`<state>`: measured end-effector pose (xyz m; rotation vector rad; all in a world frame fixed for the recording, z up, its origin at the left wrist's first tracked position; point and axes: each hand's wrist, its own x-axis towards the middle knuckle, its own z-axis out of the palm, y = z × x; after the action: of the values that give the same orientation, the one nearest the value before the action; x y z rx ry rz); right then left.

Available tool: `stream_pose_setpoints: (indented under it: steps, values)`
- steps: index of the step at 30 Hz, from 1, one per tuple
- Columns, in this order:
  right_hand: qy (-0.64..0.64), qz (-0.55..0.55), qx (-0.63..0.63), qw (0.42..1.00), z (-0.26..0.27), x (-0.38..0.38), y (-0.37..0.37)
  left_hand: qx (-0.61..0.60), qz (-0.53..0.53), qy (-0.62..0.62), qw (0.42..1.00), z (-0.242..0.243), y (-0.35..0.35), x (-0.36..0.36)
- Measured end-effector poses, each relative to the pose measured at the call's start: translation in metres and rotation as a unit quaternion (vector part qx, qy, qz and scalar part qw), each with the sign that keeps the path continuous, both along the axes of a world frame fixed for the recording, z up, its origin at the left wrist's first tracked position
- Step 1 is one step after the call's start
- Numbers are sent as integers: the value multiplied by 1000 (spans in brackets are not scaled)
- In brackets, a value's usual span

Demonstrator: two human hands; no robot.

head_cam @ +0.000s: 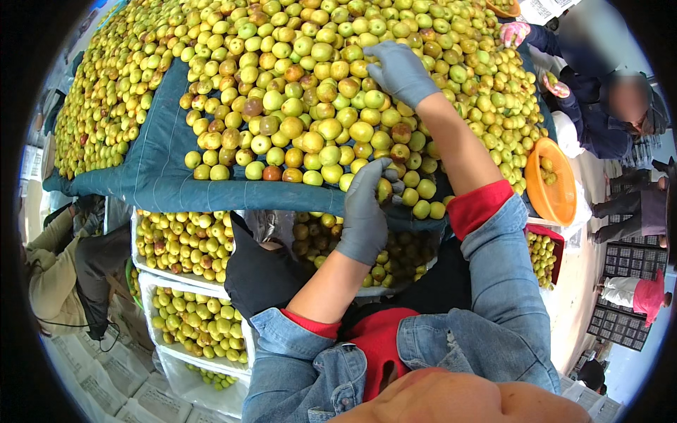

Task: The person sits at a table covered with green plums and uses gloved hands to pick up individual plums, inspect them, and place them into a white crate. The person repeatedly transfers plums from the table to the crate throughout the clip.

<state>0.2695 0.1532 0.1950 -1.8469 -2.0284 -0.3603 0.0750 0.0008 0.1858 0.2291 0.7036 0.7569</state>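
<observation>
My left hand (365, 214), in a grey glove, holds a yellow-green jujube (384, 191) with a brown blush near the table's padded front edge. My right hand (402, 74), gloved the same way, reaches over the heaped jujubes (322, 98) with its thumb and fingers apart. Its fingertips rest at the fruit, and I see nothing held in it. The heap lies on a dark teal quilted cloth (164, 121) and mixes green, yellow and brown-flushed fruit. Below the edge, between my arms, a container holds more jujubes (378, 272), partly in shadow.
White foam boxes (147, 312) of jujubes stand at my left, near a seated person (58, 280). On the right are an orange plastic basket (535, 185) and a red crate (558, 254) with fruit. Another person's gloved hand (556, 85) holds a jujube across the table's right side.
</observation>
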Motion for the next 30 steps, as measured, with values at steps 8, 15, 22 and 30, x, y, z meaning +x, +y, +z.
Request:
stream_pose_setpoints:
  steps: [8, 15, 22, 30]
  values:
    - [-140, -91, -52, 985, -19, -22, 17, 23, 10, -13, 1000, 2, -2, -9]
    - [-32, 11, -137, 990, -19, -16, 15, 28, 26, -18, 999, 3, -1, -22]
    - [93, 118, -109, 983, 8, -72, 26, 13, 55, -19, 998, 6, 2, -43]
    - [-47, 106, -157, 981, -28, -148, 112, 44, 114, -26, 992, 5, 9, -71]
